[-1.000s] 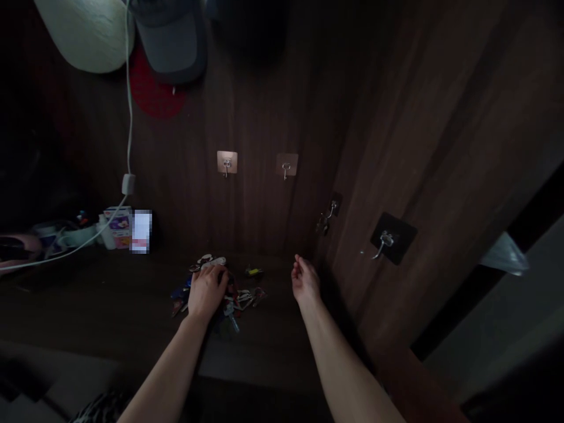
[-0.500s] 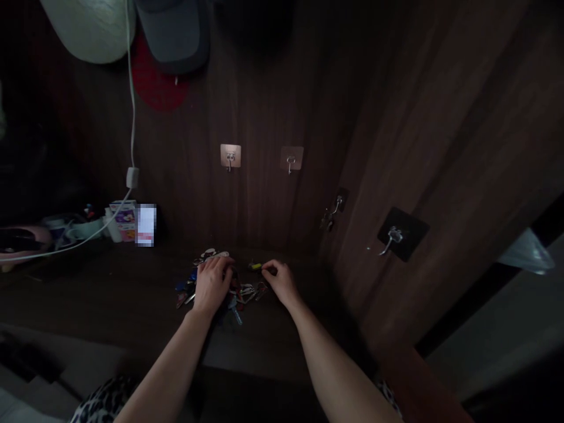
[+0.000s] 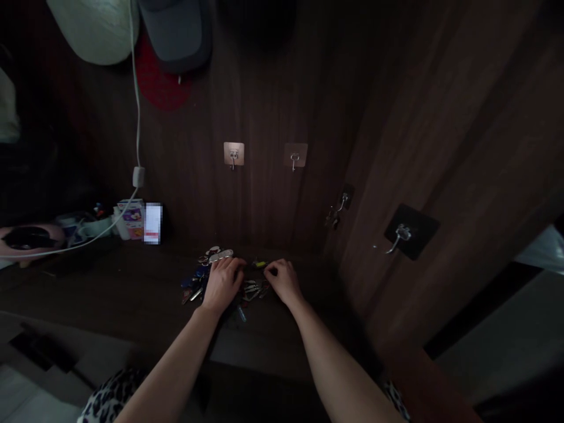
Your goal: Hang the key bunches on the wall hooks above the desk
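Our curled right hand (image 3: 282,281) has joined our left hand (image 3: 224,283), so both reach the keys (image 3: 254,288); grips we can't tell.

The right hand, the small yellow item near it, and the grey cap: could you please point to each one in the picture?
Right hand (image 3: 284,282): head view, on the middle of the hand.
Small yellow item (image 3: 261,264): head view, on its bright yellow part.
Grey cap (image 3: 176,38): head view, on its visible middle.
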A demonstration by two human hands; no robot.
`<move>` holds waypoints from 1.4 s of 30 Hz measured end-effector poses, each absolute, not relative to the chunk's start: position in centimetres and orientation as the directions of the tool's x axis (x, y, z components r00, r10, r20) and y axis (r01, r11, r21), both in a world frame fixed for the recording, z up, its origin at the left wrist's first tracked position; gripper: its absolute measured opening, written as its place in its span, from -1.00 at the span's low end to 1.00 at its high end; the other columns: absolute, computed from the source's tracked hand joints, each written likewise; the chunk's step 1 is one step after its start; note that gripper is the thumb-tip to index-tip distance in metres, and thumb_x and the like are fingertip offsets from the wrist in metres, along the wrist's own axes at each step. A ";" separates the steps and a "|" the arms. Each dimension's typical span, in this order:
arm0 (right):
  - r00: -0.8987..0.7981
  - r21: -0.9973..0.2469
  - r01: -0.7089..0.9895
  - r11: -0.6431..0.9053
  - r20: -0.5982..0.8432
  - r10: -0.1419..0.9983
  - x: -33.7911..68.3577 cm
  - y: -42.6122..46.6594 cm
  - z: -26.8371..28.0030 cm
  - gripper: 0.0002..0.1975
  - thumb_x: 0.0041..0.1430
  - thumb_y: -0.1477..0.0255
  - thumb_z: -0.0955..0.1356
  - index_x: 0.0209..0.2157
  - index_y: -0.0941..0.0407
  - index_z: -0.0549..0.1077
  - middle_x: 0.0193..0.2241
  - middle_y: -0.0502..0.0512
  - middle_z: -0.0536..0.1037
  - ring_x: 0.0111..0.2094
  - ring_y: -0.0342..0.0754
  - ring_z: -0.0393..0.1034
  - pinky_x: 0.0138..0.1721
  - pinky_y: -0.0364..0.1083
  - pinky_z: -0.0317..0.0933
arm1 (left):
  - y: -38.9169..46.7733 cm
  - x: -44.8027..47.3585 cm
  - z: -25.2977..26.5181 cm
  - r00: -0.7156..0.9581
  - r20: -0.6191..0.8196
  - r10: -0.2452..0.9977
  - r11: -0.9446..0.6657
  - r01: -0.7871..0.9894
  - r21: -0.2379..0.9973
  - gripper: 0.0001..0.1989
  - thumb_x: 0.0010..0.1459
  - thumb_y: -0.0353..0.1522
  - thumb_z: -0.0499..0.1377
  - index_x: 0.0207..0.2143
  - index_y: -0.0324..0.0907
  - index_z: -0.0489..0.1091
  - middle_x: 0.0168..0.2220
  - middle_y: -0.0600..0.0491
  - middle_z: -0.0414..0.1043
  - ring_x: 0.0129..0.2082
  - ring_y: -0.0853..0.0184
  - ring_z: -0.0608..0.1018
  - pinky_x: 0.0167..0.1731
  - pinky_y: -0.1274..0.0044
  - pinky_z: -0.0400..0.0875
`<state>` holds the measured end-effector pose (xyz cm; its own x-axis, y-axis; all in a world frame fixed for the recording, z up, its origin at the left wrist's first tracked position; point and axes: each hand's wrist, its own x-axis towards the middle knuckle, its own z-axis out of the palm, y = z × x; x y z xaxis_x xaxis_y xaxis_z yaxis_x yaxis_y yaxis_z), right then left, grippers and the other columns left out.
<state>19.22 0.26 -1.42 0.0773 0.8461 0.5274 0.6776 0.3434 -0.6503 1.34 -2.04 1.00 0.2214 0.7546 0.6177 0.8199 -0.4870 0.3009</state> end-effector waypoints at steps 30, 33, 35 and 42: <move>-0.016 -0.888 0.092 0.450 0.450 0.893 17.1 -1.5 1.0 -0.82 -0.03 0.36 0.36 -0.31 0.06 0.43 -0.42 -0.01 0.54 -0.34 -0.08 0.43 -0.28 -0.12 0.26 | -1.7 1.7 1.0 0.023 0.644 0.765 -0.521 0.610 0.597 -0.80 0.14 -0.26 0.07 -0.41 -0.15 0.42 -0.40 0.07 0.48 -0.34 0.33 0.48 -0.25 0.47 0.33; -0.032 -0.882 0.103 0.460 0.459 0.888 16.7 -1.7 0.9 -0.82 -0.07 0.40 0.39 -0.35 0.06 0.39 -0.40 -0.01 0.55 -0.31 -0.08 0.44 -0.23 -0.11 0.25 | -1.7 1.7 1.0 -0.003 0.624 0.782 -0.511 0.570 0.644 -0.80 0.13 -0.26 0.08 -0.42 -0.15 0.42 -0.42 0.08 0.48 -0.37 0.35 0.48 -0.28 0.49 0.34; -0.042 -0.880 0.111 0.462 0.461 0.887 16.5 -1.7 0.8 -0.78 -0.10 0.40 0.41 -0.34 0.06 0.38 -0.38 0.00 0.55 -0.28 -0.07 0.44 -0.20 -0.09 0.24 | -1.7 1.7 1.1 -0.002 0.626 0.779 -0.516 0.566 0.643 -0.81 0.12 -0.26 0.09 -0.41 -0.15 0.42 -0.41 0.08 0.48 -0.36 0.34 0.48 -0.27 0.49 0.33; 0.008 -0.851 0.157 0.502 0.509 0.861 15.9 -1.7 0.2 -0.72 -0.12 0.39 0.41 -0.31 0.05 0.34 -0.39 -0.01 0.52 -0.28 -0.06 0.44 -0.20 -0.08 0.25 | -1.9 1.8 1.2 -0.012 0.631 0.775 -0.517 0.562 0.646 -0.81 0.11 -0.25 0.10 -0.41 -0.15 0.43 -0.40 0.07 0.48 -0.34 0.33 0.48 -0.25 0.48 0.33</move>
